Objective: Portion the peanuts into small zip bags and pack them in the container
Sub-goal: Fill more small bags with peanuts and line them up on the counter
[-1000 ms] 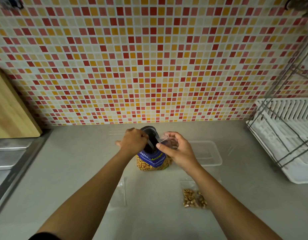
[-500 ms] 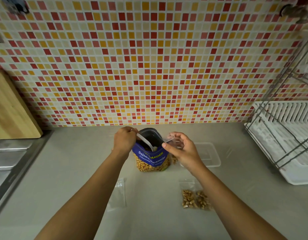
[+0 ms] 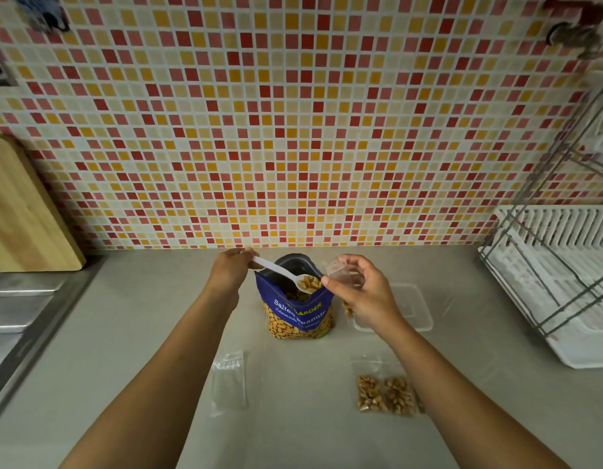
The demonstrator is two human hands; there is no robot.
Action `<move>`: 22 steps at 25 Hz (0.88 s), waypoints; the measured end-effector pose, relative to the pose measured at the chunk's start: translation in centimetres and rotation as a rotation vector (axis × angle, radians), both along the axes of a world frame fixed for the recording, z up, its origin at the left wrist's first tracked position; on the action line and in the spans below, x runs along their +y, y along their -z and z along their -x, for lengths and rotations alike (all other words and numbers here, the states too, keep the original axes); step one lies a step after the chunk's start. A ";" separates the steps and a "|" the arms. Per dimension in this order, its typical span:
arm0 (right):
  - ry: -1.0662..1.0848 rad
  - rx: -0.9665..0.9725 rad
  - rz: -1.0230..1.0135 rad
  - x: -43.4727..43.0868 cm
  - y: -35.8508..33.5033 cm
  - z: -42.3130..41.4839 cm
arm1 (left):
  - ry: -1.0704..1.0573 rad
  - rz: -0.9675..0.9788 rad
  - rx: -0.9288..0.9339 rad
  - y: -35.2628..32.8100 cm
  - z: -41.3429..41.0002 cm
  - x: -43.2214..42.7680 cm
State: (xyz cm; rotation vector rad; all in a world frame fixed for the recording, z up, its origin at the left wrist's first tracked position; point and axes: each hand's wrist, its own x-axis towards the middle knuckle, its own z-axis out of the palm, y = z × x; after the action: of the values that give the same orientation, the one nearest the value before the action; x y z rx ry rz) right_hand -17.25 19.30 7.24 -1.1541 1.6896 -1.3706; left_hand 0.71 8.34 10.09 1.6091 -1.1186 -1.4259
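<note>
A blue salted-peanut bag (image 3: pixel 298 314) stands open on the counter. My left hand (image 3: pixel 230 270) grips a white plastic spoon (image 3: pixel 283 274) whose bowl, loaded with peanuts, is above the bag's mouth. My right hand (image 3: pixel 361 292) pinches a small clear zip bag (image 3: pixel 339 270) held open just right of the spoon; some peanuts show below that hand. A clear plastic container (image 3: pixel 415 309) lies behind my right hand. A filled zip bag (image 3: pixel 386 394) lies at the front right, an empty zip bag (image 3: pixel 227 382) at the front left.
A white dish rack with wire frame (image 3: pixel 557 275) stands at the right. A wooden cutting board (image 3: pixel 22 214) leans on the tiled wall at left, above a steel sink (image 3: pixel 19 316).
My left hand has drawn the spoon up out of the peanut bag with a load of peanuts. My right hand has raised the small zip bag beside it.
</note>
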 end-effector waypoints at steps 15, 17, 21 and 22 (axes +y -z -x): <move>-0.053 0.279 -0.024 -1.4 -1.5 -2.2 | 0.002 0.178 -0.011 -5.9 -1.5 -0.9; -0.055 0.250 -0.003 -1.6 -1.7 -2.6 | 0.138 0.375 -0.146 -6.7 -0.7 0.1; -0.061 0.226 0.009 -1.4 -2.1 -2.7 | 0.401 0.888 -0.479 -7.7 -0.3 2.0; -0.060 0.198 0.007 -1.2 -2.2 -2.6 | 0.367 0.930 -0.494 -8.1 -0.5 2.0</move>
State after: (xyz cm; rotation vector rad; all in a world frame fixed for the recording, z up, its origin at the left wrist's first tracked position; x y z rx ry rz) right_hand -14.62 18.07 9.48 -1.3720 1.7717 -1.2603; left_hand 1.25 10.38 18.22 1.0911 -2.0485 -0.4918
